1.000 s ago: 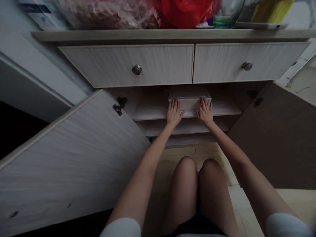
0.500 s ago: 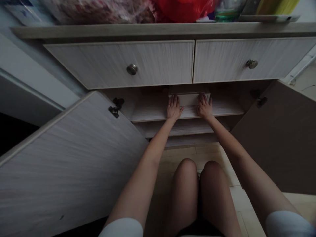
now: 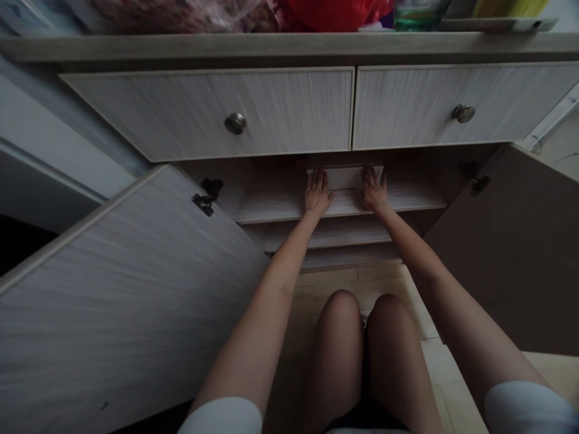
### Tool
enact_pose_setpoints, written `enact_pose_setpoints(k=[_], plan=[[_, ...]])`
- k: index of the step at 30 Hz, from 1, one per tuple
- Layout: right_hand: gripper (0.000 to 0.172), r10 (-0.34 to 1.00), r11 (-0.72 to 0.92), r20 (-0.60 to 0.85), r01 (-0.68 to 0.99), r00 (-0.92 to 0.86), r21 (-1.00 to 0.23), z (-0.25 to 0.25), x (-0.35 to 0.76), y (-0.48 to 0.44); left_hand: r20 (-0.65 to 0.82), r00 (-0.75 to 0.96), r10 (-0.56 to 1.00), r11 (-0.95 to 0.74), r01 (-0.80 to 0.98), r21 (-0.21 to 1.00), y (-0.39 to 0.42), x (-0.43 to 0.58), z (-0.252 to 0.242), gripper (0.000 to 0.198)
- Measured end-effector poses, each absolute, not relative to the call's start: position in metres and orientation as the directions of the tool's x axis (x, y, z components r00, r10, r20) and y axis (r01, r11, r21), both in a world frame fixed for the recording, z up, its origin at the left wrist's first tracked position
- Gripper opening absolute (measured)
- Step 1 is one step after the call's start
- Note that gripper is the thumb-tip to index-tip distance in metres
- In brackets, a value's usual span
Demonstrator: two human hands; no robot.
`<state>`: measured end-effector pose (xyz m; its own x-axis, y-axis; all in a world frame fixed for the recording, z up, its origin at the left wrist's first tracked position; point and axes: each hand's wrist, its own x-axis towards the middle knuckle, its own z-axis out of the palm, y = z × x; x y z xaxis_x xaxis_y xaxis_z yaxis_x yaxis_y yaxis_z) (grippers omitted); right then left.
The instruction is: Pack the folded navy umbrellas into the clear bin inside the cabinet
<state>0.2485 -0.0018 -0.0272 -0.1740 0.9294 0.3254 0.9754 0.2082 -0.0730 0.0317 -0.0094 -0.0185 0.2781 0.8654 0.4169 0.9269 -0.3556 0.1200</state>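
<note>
Shallow pale box (image 3: pixel 346 178), judged light and stiff, is seen on cabinet shelf (image 3: pixel 271 205) at centre of frame, its front corners pressed by open, unclenched L hand (image 3: pixel 318 193) & R hand (image 3: pixel 374 190), best gripped at sides.

Furniture: wood-grain cabinet (image 3: pixel 217 102), doors (image 3: pixel 113 313) open | Floor: pale tiles (image 3: pixel 348 280) | Light: dim

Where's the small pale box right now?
In the head view, the pale box sits on the cabinet shelf below two drawers, between the left hand and right hand.
</note>
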Motion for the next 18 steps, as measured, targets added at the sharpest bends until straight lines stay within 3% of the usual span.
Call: enact_pose_setpoints(k=[6, 14, 18], plan=[[0.069, 0.906, 0.25, 0.378, 0.962, -0.192, -0.112, -0.033, 0.249, 0.004, 0.413, 0.273, 0.869, -0.364, 0.918, 0.159, -0.008, 0.032, -0.019, 0.079], [0.074, 0.921, 0.272, 0.339, 0.939, -0.19, -0.211, -0.013, 0.25, -0.001, 0.389, 0.273, 0.88, -0.367, 0.911, 0.19, -0.016, 0.034, -0.004, 0.07], [0.066, 0.86, 0.326, 0.496, 0.877, -0.12, -0.352, 0.01, 0.265, -0.06, 0.551, 0.152, 0.821, -0.371, 0.875, 0.312, -0.063, 0.023, -0.003, 0.058]])
